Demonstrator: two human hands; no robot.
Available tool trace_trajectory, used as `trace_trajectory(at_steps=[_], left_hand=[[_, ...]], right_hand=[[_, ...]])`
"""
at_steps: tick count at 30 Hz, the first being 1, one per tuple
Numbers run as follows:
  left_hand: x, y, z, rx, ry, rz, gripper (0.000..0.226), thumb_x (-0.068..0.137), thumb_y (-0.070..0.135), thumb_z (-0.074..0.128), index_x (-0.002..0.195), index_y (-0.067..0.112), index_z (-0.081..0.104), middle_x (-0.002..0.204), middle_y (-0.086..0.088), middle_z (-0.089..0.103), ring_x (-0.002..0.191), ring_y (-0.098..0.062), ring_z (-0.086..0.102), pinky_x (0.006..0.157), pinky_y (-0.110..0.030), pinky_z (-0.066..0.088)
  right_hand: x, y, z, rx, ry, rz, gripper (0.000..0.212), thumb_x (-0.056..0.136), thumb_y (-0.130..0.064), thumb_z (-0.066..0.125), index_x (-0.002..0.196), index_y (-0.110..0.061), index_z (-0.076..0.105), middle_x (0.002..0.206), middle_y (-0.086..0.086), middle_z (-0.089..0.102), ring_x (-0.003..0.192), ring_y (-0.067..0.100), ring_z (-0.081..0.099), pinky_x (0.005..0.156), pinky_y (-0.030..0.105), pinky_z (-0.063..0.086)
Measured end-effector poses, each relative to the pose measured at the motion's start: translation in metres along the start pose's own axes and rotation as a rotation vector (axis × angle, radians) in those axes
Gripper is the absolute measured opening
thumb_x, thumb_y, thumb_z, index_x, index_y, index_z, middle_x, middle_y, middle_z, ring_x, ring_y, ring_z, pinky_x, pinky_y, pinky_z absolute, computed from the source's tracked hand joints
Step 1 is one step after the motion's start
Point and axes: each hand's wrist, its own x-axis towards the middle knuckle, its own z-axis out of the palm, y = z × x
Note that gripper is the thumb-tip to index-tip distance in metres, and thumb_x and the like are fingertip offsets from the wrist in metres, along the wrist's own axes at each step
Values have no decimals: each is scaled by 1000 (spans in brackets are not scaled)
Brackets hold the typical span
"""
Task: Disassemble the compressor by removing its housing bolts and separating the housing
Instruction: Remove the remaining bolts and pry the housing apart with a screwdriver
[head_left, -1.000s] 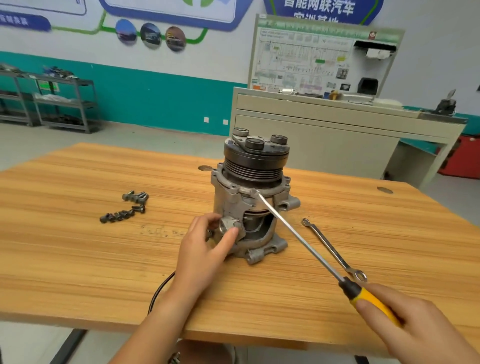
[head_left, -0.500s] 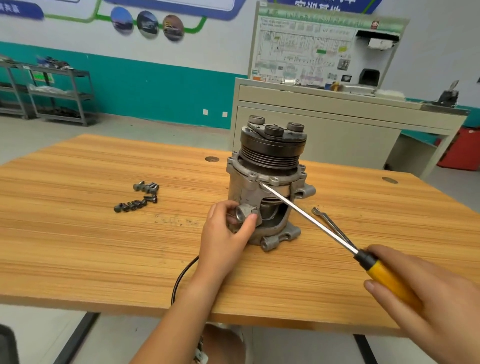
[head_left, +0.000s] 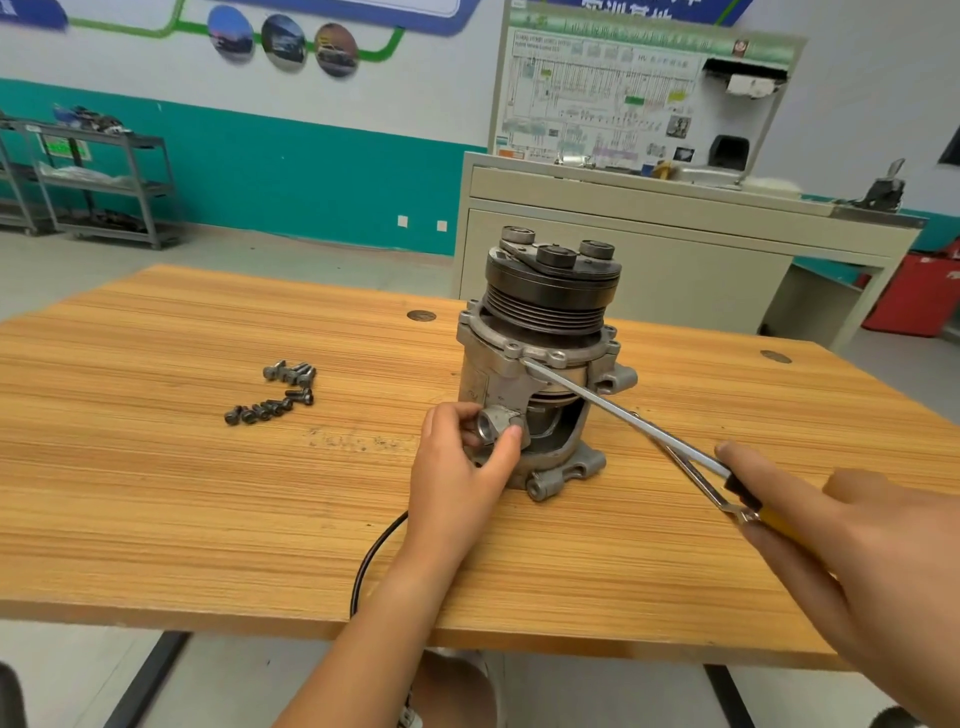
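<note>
The right hand (head_left: 857, 551) has its grip closed round the screwdriver (head_left: 623, 417), whose shaft points up-left into the compressor (head_left: 498, 384) flange seam; the left hand (head_left: 457, 467) pinches the port (head_left: 493, 418).

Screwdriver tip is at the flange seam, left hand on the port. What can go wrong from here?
1. The screwdriver tip sits at the flange edge of the compressor; if it slips, it may jab the left hand gripping the port just below.
2. The compressor stands upright, steadied by that hand alone; hard levering could tip it over.
</note>
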Motion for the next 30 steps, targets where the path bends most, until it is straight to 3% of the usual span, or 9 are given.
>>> trace_trajectory(at_steps=[3, 8, 11, 13, 19, 22, 24, 27, 30], left_hand=[[1, 0, 1, 22, 14, 29, 30, 80, 34, 65, 101, 23, 47, 91, 12, 47, 78, 11, 47, 63, -3, 37], [0, 0, 2, 19, 19, 42, 29, 80, 34, 64, 100, 23, 46, 90, 11, 46, 75, 10, 47, 62, -6, 39], [-1, 0, 3, 22, 26, 45, 29, 81, 32, 65, 100, 22, 46, 91, 12, 45, 76, 12, 47, 63, -5, 39], [-1, 1, 4, 19, 30, 45, 29, 81, 30, 65, 101, 21, 46, 92, 13, 45, 77, 13, 47, 63, -4, 39], [-2, 1, 3, 9, 29, 35, 29, 81, 31, 65, 101, 22, 46, 93, 13, 47, 78, 14, 47, 63, -3, 39], [-2, 1, 3, 9, 32, 34, 29, 80, 31, 65, 101, 22, 47, 94, 13, 47, 79, 13, 47, 64, -3, 38], [-2, 1, 3, 9, 33, 30, 29, 80, 32, 65, 101, 22, 47, 94, 12, 48, 80, 12, 47, 64, -3, 38], [-2, 0, 3, 4, 29, 29, 28, 80, 30, 66, 100, 23, 47, 94, 11, 49, 80, 12, 47, 64, -1, 36], [-2, 0, 3, 3, 35, 28, 28, 80, 30, 66, 99, 24, 47, 93, 11, 50, 80, 12, 47, 65, -2, 37]], right_hand=[[7, -1, -6, -41, 9, 4, 37, 80, -19, 44, 106, -9, 68, 41, 8, 36, 23, 27, 33, 31, 42, 42], [1, -1, 1, 11, 13, 16, 36, 85, -28, 42, 105, -12, 67, 42, 4, 38, 23, 28, 34, 28, 36, 40], [-9, -4, 21, 56, 27, 38, 66, 94, -48, 14, 106, -13, 69, 45, 4, 41, 25, 30, 39, 34, 22, 31], [-13, -8, 28, 91, 44, 65, 70, 94, -49, 10, 107, -14, 69, 47, 3, 43, 26, 29, 41, 41, 15, 20], [-20, -19, 46, 166, 43, 143, 67, 94, -50, 12, 112, -18, 68, 53, 5, 51, 29, 27, 45, 32, 19, 26], [-23, -28, 57, 220, 49, 178, 67, 95, -49, 13, 113, -15, 67, 50, 4, 48, 28, 24, 43, 37, 16, 19], [-25, -33, 60, 249, 7, 200, 60, 96, -48, 20, 112, -14, 67, 49, 3, 46, 27, 23, 41, 36, 16, 19], [-23, -24, 52, 205, 16, 197, 34, 83, -34, 61, 111, -17, 68, 50, 3, 50, 29, 25, 46, 29, 22, 28], [-11, -1, 24, 161, 31, 140, 32, 83, -36, 58, 114, -32, 60, 48, -3, 48, 32, 25, 49, 25, 33, 38]])
